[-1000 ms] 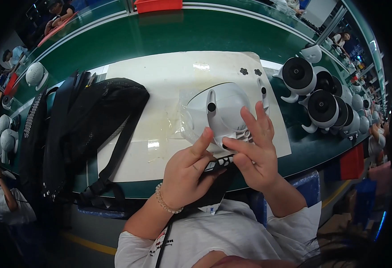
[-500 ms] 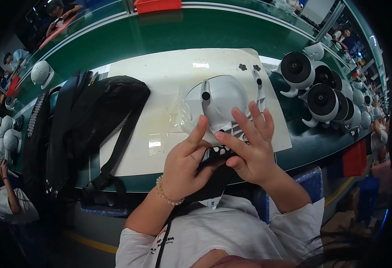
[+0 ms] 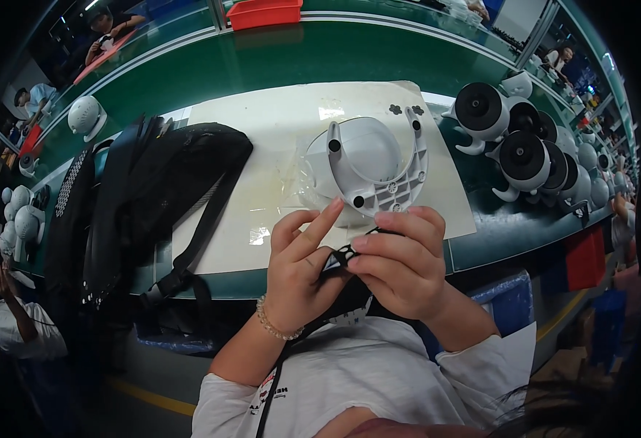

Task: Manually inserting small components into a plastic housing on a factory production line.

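Note:
My left hand (image 3: 298, 264) grips a black strip-like sheet with white rounded spots (image 3: 340, 257) just beyond the table's near edge, its index finger pointing up. The fingers of my right hand (image 3: 406, 261) are closed at the sheet's other end; whether they pinch a small piece as well is hidden. Just past my hands lies a white plastic housing (image 3: 371, 153) with a ribbed, curved stand (image 3: 402, 196), its underside facing up. Round black pads (image 3: 359, 201) show on the stand's ends and corner. Clear plastic film (image 3: 302, 186) lies beside the housing.
A pale board (image 3: 236, 168) covers the table's middle, two black flower-shaped pieces (image 3: 395, 109) at its far right. Black mesh bags with straps (image 3: 182, 160) lie left. Several white units with black discs (image 3: 479, 106) crowd the right. A red tray (image 3: 265, 13) stands far back; co-workers sit around.
My right hand, spread open before, has drawn its fingers together onto the black sheet and lowered. The stand is now less covered by my hands. The view has shifted slightly.

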A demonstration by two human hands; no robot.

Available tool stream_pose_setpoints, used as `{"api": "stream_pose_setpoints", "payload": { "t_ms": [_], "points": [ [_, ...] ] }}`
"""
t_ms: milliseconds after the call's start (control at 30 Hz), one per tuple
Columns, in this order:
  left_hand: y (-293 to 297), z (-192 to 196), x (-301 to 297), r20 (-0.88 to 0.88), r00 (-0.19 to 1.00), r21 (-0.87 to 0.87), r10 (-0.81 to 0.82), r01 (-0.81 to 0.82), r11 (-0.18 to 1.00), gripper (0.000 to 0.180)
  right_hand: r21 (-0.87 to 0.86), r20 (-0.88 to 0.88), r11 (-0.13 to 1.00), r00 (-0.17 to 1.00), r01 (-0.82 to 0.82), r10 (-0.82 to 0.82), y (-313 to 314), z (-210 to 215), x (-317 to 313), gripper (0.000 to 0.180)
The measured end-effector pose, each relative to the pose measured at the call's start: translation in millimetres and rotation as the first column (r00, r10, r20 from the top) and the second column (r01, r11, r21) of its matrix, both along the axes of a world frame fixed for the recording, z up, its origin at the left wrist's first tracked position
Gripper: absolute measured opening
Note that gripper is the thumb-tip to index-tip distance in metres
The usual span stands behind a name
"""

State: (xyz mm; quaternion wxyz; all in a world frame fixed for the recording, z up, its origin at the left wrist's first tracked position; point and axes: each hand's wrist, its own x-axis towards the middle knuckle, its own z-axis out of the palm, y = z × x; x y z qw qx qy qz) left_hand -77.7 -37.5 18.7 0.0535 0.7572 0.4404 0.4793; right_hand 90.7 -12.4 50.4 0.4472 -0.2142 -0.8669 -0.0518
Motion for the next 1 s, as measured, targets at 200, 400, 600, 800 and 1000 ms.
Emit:
{"api": "stream_pose_setpoints", "payload": {
  "t_ms": [200,400,600,800,1000],
  "points": [
    [-5.1,0.1,-0.3,0.091,0.992,-0.081,-0.082,0.090,0.993,0.026,-0.155,-0.338,0.961,0.926,-0.229,0.166,6.1,-7.9,6.7,0.029],
    [-6.8,-0.6,3.3,0.103,0.988,-0.080,-0.118,0.126,0.989,0.027,-0.326,-0.161,0.938,0.984,-0.121,0.071,-1.2,-3.5,5.8,0.039],
    [-15.7,-2.9,3.0,0.384,0.912,-0.381,-0.140,0.295,0.876,0.022,-0.115,-0.303,0.971,0.938,-0.211,0.168,-1.3,-19.0,13.0,0.034],
    [-18.7,0.9,1.2,0.424,0.890,-0.283,-0.166,0.304,0.910,0.025,-0.442,-0.754,0.631,0.646,-0.638,0.125,-5.5,-15.2,13.9,0.046],
    [-17.9,0.2,4.2,0.305,0.936,-0.156,-0.178,0.233,0.960,0.022,-0.451,-0.425,0.801,0.884,-0.394,0.195,-11.1,-11.3,17.6,0.053]
  ]
}}
